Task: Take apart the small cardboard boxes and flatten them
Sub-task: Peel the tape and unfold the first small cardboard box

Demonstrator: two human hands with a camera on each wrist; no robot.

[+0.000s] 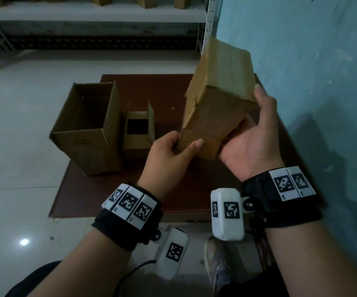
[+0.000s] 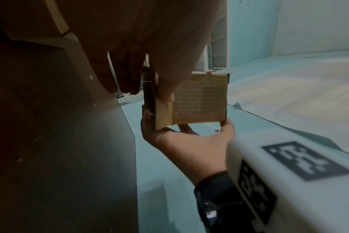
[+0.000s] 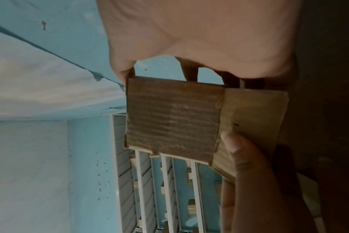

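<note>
A small brown cardboard box [image 1: 218,82] is held tilted in the air above the dark brown table [image 1: 152,189]. My left hand [image 1: 186,144] pinches the box's lower end flap [image 1: 201,146] between thumb and fingers. My right hand [image 1: 248,129] grips the box from the right, thumb up its side and fingers hidden beneath. The left wrist view shows the box's end panel [image 2: 199,100] with my left thumb [image 2: 165,94] on the flap and my right hand [image 2: 189,141] below. In the right wrist view the same panel [image 3: 173,118] sits beside the pinched flap [image 3: 249,113].
On the table's left part stand a large open cardboard box [image 1: 87,125] and a smaller open box [image 1: 138,129]. A blue wall [image 1: 312,82] rises close on the right. White shelving [image 1: 87,13] with more boxes runs along the back. Pale tiled floor [image 1: 12,125] lies to the left.
</note>
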